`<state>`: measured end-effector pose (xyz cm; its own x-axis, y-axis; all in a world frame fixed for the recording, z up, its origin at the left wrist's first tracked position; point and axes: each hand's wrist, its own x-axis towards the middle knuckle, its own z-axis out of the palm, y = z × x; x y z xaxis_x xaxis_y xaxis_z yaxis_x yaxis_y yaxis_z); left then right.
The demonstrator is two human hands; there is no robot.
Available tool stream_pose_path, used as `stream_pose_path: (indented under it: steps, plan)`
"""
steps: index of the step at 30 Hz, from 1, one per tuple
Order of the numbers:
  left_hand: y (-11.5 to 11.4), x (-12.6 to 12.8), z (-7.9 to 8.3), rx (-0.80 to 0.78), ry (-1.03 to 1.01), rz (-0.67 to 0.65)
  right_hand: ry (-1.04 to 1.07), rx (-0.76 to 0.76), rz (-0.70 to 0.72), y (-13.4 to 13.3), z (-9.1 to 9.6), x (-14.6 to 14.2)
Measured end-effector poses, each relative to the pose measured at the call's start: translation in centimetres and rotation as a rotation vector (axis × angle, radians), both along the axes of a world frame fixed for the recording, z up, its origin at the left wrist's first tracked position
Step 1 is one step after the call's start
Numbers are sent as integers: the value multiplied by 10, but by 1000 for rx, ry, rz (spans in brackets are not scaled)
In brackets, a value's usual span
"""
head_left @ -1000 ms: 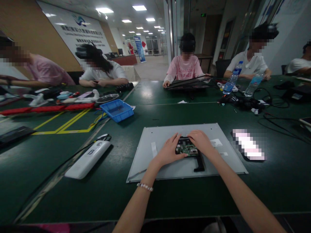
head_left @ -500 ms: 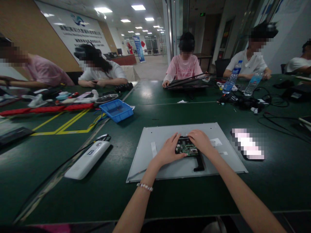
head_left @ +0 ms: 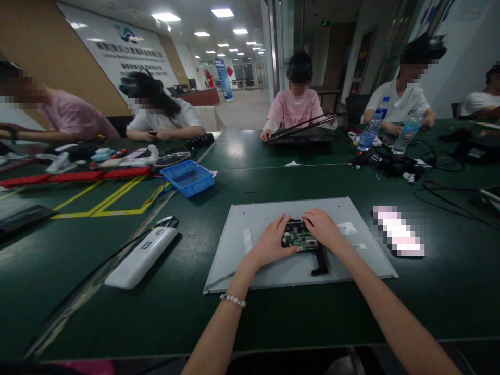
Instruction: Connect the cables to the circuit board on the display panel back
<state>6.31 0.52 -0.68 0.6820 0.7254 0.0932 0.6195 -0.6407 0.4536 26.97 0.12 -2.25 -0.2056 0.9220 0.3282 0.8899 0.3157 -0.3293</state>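
Observation:
A green circuit board in a black bracket lies on the back of a grey metal panel. My left hand grips its left side, thumb along the near edge and fingers at the far edge. On the far right corner, my right hand has its fingers bent round the board; part of that edge is hidden beneath them. A black arm of the bracket sticks out toward me.
To the left lies a white power bank with a cable. Farther off is a blue tray. A phone lies right of the panel. Two water bottles stand farther right. Several people sit around the green table.
My hands and the circuit board stay in place. Across the table, a person in pink has raised the right side of a dark flat frame a little.

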Motion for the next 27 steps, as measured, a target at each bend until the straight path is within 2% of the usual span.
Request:
stream_pose_path:
  steps: [4,7,11,15,20,27]
  plan:
    - [0,0,0,-6,-10,4,26,1,-18,0,4,13]
    - [-1,-1,2,-16,-8,7,68,-35,-105,-5,7,41]
    - [-3,-2,5,-36,-2,19,137,-165,-188,-17,5,87]
    - [-3,-2,6,-45,1,14,149,-322,-180,-27,-3,116]
    - [-2,-2,4,-40,2,14,145,-378,-168,-28,-7,119]
    - [-1,-2,4,-40,8,5,153,-494,-201,-27,5,110]
